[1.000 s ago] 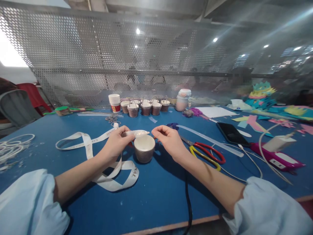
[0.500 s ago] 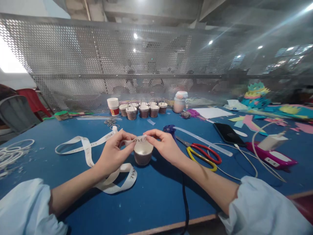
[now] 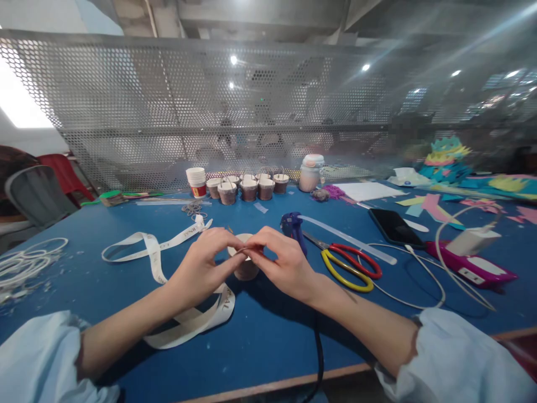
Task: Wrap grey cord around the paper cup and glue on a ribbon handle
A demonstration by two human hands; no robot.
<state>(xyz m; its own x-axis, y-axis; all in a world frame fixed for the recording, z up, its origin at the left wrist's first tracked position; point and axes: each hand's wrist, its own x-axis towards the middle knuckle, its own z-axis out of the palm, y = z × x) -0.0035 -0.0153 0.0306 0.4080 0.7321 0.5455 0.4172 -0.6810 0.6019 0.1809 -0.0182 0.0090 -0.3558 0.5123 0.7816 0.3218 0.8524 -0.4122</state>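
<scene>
My left hand [image 3: 210, 254] and my right hand [image 3: 279, 254] meet at the middle of the table, both closed in a pinch with fingertips together. Between them shows only a thin edge of the white ribbon [image 3: 156, 254], mostly hidden by the fingers. Its printed length loops over the table to the left and passes under my left forearm. Directly behind and below the fingertips stands a small paper cup [image 3: 246, 272], upright, its rim partly covered. Right of my right hand are a blue glue gun [image 3: 292, 226] with a clear glue stick and red-and-yellow-handled scissors [image 3: 356, 267].
Several small wrapped cups with handles [image 3: 249, 189], stacked paper cups [image 3: 196, 182] and a pink jar [image 3: 310, 172] line the back. White cord [image 3: 31, 260] lies left. A phone [image 3: 395, 226], magenta power strip [image 3: 474, 266], cables and paper scraps are right. A perforated metal screen [image 3: 260, 112] stands behind.
My hands have come together over the cup. The lettered ribbon stretch between them has turned out of sight. The ribbon loop under my left forearm has shifted toward me, and the view has tilted slightly.
</scene>
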